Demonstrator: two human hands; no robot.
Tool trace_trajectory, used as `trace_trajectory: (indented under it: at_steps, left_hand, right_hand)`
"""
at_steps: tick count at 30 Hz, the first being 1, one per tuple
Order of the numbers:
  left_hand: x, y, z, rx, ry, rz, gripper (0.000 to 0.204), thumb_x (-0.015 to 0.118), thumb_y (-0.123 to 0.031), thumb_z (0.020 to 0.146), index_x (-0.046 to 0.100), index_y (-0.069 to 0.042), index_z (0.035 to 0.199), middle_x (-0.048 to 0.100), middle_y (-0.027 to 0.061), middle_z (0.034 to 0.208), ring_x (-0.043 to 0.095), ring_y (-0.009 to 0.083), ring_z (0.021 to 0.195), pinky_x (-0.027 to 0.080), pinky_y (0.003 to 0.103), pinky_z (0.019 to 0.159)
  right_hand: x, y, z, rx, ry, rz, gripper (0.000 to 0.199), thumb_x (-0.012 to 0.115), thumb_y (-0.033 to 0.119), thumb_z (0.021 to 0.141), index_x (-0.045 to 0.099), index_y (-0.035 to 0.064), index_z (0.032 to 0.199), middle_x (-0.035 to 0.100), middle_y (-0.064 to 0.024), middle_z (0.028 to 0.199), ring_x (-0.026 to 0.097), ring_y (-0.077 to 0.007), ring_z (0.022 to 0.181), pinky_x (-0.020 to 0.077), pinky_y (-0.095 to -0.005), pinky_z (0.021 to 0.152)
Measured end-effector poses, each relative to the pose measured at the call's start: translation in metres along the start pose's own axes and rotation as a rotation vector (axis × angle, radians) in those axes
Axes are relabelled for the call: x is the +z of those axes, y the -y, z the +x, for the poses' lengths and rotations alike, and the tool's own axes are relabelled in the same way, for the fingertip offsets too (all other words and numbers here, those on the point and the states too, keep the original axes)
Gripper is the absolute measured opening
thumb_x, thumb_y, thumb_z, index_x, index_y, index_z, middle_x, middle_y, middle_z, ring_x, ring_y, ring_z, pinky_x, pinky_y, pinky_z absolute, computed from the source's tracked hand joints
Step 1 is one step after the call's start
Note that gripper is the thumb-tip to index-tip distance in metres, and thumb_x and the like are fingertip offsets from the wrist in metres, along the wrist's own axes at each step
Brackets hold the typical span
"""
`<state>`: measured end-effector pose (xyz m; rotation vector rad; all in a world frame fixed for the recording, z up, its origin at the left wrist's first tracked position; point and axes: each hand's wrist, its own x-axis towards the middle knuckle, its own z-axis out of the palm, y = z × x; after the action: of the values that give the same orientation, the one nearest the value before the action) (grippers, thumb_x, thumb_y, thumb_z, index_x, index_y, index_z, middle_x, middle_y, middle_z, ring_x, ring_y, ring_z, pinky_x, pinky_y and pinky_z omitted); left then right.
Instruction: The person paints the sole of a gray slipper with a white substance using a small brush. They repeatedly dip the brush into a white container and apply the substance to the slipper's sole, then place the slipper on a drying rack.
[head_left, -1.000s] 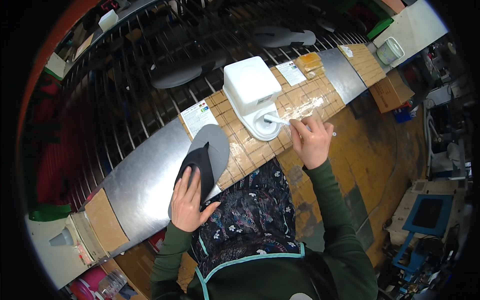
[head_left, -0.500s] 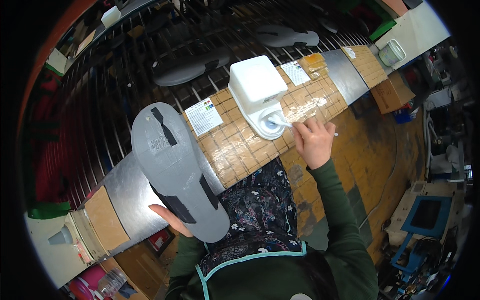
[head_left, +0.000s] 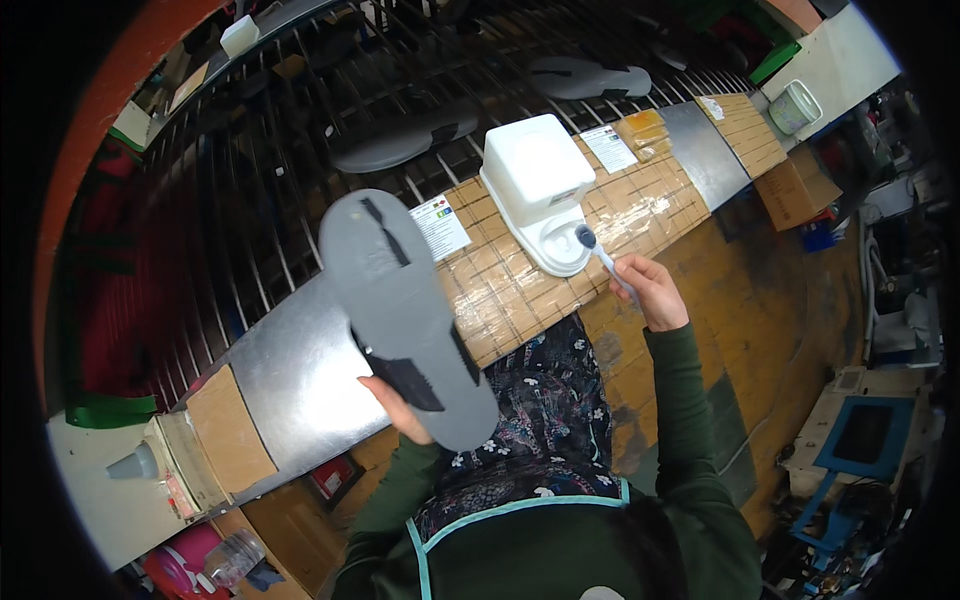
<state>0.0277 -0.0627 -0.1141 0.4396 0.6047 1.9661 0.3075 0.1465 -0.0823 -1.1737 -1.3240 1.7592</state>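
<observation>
My left hand (head_left: 398,408) holds a grey shoe sole (head_left: 400,310) by its lower end, lifted above the workbench with its flat underside facing up. My right hand (head_left: 652,288) grips a small brush (head_left: 600,256) whose dark head hangs just over the round dish of a white container (head_left: 540,190). That container stands on the taped tan work surface (head_left: 500,290) in front of me.
A metal bar rack (head_left: 300,150) behind the bench carries more grey soles (head_left: 395,148), (head_left: 590,78). Paper labels (head_left: 440,226) lie on the bench. A metal sheet (head_left: 290,370) covers the bench's left part. A white tub (head_left: 795,106) sits far right.
My left hand has picked the sole up off the metal sheet and raised it, turning its flat side up. My right hand has lifted the brush from the bench to the container's dish.
</observation>
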Motion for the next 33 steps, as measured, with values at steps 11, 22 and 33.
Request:
trace_trajectory:
  at_steps: [11,22,33]
  left_hand:
    - [0.047,0.023,0.024,-0.148,0.107,0.091,0.092,0.019,-0.077,0.09,0.024,-0.007,0.15,0.043,0.0111,0.142,0.046,0.0238,0.127,0.04,0.037,0.106]
    - [0.047,0.005,0.012,0.024,0.175,0.476,0.106,0.026,-0.081,0.085,0.018,0.004,0.148,0.04,0.0175,0.143,0.045,0.0245,0.128,0.039,0.038,0.105]
    - [0.026,-0.004,0.026,0.349,0.302,0.769,0.084,0.027,-0.067,0.095,0.043,0.002,0.141,0.039,0.0282,0.146,0.037,0.0407,0.136,0.029,0.048,0.111]
  right_hand:
    - [0.137,0.07,-0.034,-1.157,-0.485,-0.784,0.034,0.083,0.008,0.07,0.076,0.0158,0.102,0.062,-0.0029,0.097,0.052,-0.0167,0.074,0.0355,-0.0289,0.075]
    - [0.187,0.065,-0.029,-0.83,-0.113,-0.299,0.019,0.07,0.0,0.084,0.073,0.0007,0.102,0.054,-0.0058,0.098,0.054,-0.0098,0.073,0.0447,-0.0217,0.062]
    - [0.173,0.102,-0.011,-0.885,-0.09,-0.354,0.018,0.07,0.002,0.084,0.074,0.0028,0.101,0.055,-0.0056,0.097,0.054,-0.0081,0.071,0.0443,-0.0213,0.059]
